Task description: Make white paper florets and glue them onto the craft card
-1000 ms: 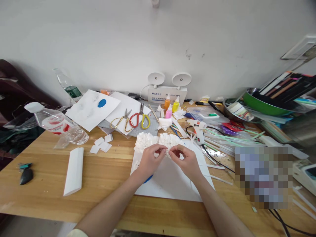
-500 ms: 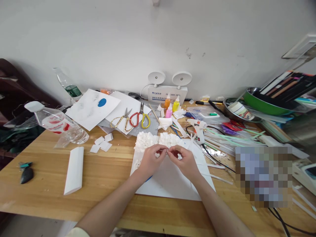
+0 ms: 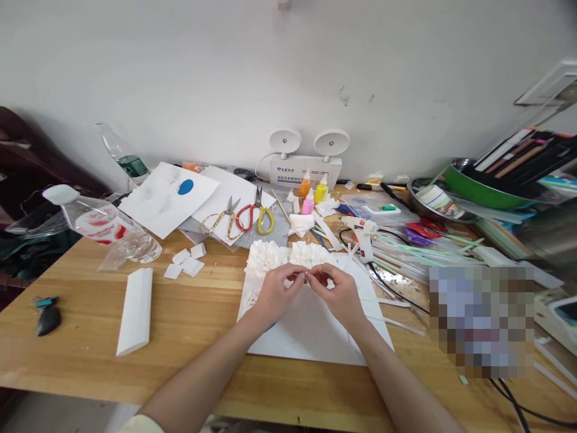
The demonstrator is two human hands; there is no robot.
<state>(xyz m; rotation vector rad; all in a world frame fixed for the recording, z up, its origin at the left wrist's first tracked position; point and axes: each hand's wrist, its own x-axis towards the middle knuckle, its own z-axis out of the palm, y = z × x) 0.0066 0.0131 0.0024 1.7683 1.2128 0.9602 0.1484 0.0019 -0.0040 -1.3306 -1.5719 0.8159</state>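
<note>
Over a large white sheet (image 3: 311,331), my left hand (image 3: 283,291) and my right hand (image 3: 332,290) meet at their fingertips. Both are pinched, thumb against forefinger, and whatever is between them is too small to make out. Just beyond my left hand lies a heap of white crumpled pieces (image 3: 264,257). A second white heap (image 3: 310,254) sits behind the meeting fingertips. Part of a blue shape shows at the sheet beside my left wrist.
Gold scissors (image 3: 229,218), red-and-yellow pliers (image 3: 256,216) and small paint bottles (image 3: 308,203) lie behind the sheet. A glue gun (image 3: 364,237) with a black cable is at right. Left are white squares (image 3: 192,266), a folded white paper (image 3: 135,313) and a water bottle (image 3: 108,225).
</note>
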